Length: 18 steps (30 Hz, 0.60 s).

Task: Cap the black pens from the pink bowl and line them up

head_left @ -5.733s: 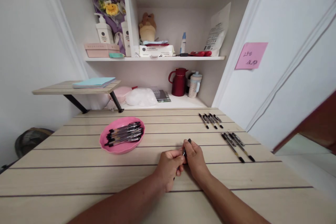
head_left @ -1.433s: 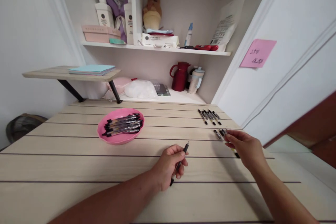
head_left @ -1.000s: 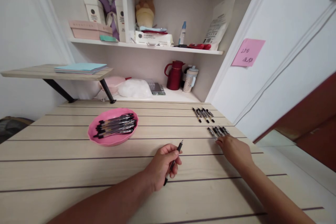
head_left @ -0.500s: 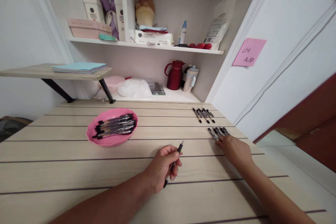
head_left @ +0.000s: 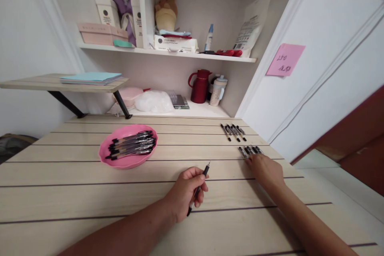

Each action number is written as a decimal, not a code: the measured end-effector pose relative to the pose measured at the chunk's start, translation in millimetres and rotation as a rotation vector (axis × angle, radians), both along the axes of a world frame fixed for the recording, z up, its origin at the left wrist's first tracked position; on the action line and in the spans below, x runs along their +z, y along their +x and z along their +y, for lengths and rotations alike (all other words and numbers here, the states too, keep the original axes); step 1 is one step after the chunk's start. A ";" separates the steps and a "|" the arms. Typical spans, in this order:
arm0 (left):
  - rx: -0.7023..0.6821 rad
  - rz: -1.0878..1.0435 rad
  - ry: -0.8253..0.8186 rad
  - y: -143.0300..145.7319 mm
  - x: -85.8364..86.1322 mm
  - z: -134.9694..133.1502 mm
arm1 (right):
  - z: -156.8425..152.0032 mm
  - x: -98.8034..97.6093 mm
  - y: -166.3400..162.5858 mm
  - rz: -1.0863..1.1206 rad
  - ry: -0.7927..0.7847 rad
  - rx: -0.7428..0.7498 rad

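My left hand (head_left: 183, 195) is closed round a thin black pen part (head_left: 198, 187), its tip pointing up and away from me, above the wooden table (head_left: 75, 192). Further right, my right hand (head_left: 265, 169) lies palm down on a row of black pens (head_left: 249, 151) on the table; its fingertips press on their near ends and cover them. A second row of black pens (head_left: 233, 131) lies beyond, nearer the wall. A pink bowl (head_left: 129, 161) at the left middle holds several more black pens (head_left: 132, 147).
A raised wooden shelf (head_left: 60, 85) with a blue notebook stands at the back left. In the alcove behind sit a red jug (head_left: 199, 86), a cup (head_left: 217, 90) and a white bag (head_left: 154, 101). White doors with a pink note (head_left: 285, 60) close the right side.
Both hands were together on one pen at first. My right hand then went out to the right and came down on the near row of pens; my left hand kept its piece.
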<state>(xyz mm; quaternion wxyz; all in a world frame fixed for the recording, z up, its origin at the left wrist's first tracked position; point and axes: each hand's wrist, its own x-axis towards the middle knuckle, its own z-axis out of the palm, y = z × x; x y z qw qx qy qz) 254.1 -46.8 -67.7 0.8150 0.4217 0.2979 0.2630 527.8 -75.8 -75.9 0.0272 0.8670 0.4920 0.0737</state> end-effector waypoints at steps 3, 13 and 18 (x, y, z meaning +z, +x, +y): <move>-0.004 -0.007 0.002 0.1 -0.7 0.4 | -0.9 1.5 -0.6 -0.002 -0.002 -0.013; -0.005 0.000 0.003 0.4 -0.7 -0.3 | -0.3 3.1 -2.2 0.020 -0.022 -0.060; 0.003 0.008 0.003 0.2 -0.1 -0.5 | -3.6 4.4 0.8 0.015 0.007 -0.052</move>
